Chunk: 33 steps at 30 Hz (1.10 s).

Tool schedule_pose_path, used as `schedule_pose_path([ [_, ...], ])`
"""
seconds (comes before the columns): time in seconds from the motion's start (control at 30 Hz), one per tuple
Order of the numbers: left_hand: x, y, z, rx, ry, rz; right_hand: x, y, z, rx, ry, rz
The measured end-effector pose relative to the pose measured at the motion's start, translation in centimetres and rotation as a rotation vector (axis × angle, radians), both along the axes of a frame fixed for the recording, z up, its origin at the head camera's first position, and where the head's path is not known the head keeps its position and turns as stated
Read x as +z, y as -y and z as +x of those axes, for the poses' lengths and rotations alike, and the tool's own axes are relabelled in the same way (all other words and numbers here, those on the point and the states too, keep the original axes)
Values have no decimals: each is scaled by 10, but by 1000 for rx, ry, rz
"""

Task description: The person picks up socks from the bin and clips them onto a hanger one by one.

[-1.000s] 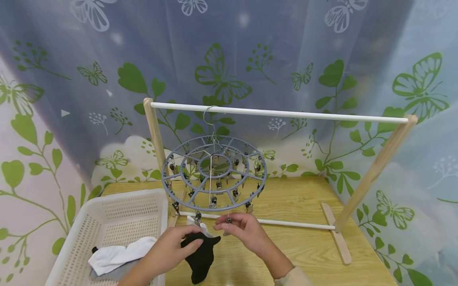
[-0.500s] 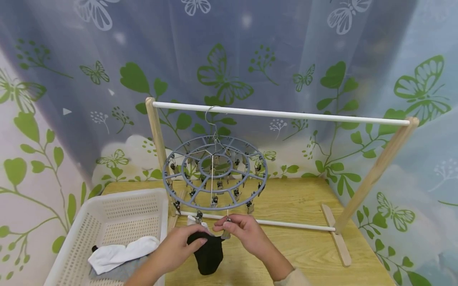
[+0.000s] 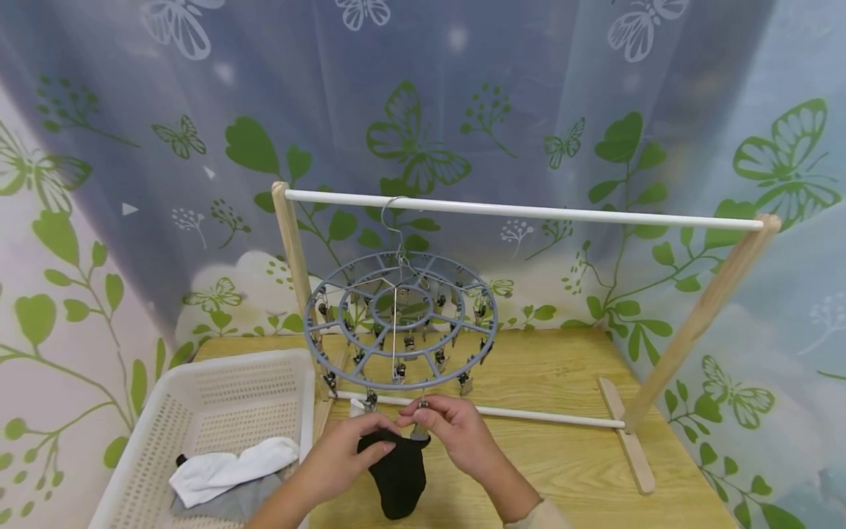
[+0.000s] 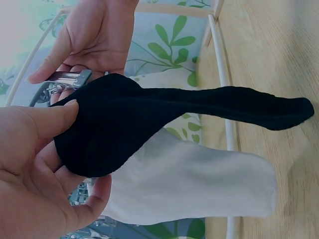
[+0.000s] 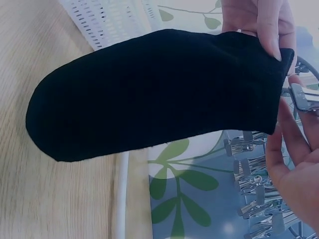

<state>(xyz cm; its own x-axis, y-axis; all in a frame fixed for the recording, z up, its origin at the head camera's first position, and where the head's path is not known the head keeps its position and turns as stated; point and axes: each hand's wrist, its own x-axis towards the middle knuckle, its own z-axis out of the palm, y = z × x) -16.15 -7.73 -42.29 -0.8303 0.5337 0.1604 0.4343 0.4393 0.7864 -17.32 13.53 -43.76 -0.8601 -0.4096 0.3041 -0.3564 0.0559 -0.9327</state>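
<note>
My left hand (image 3: 344, 454) pinches a black sock (image 3: 399, 479) near its opening, between thumb and fingers. In the right wrist view the sock (image 5: 154, 94) stretches sideways, its cuff edge toward the right hand. My right hand (image 3: 459, 433) pinches a metal clip (image 5: 304, 97) of the round grey hanger (image 3: 429, 383), close beside the cuff's corner. The left wrist view shows the same clip (image 4: 70, 79) right at the sock's upper edge. Behind the black sock hangs a white sock (image 4: 199, 179), its upper end partly hidden by the left hand.
The hanger hooks over the white top bar (image 3: 529, 211) of a wooden rack and carries several more clips. At left stands a white perforated basket (image 3: 231, 360) with a white sock (image 3: 231, 470) and a grey cloth (image 3: 228, 501). Below is a wooden table (image 3: 548, 367).
My left hand has brought the black sock rightward to the clip that the right hand holds. The right hand has stayed nearly in place, and the sock's cuff now meets the clip.
</note>
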Motion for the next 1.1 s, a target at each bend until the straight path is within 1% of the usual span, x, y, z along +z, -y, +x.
schedule_pose_path([
  [0.13, 0, -3, 1, 5, 22, 28, 0, 1, 0, -27, -16, -8],
  [0.3, 0, -6, 1, 26, 70, 70, -1, 0, 1, -68, -48, -13],
  [0.47, 1, -9, 2, 39, 94, 89, -1, 1, 2, -99, -62, -25],
  [0.63, 1, -12, 3, 46, 112, 106, 0, 2, 3, -130, -99, -16],
  [0.7, 1, -13, 3, 51, 128, 116, 4, 4, 5, -140, -117, -9],
  [0.87, 3, -13, 3, 69, 159, 134, 5, 5, 7, -161, -135, 7],
  [0.9, 3, -13, 3, 71, 161, 136, 5, 5, 7, -164, -141, 9],
  [0.93, 3, -13, 3, 75, 162, 136, 2, 5, 5, -165, -143, 9],
  [1.1, 3, -14, 3, 81, 166, 141, 0, 5, 5, -160, -164, -1],
])
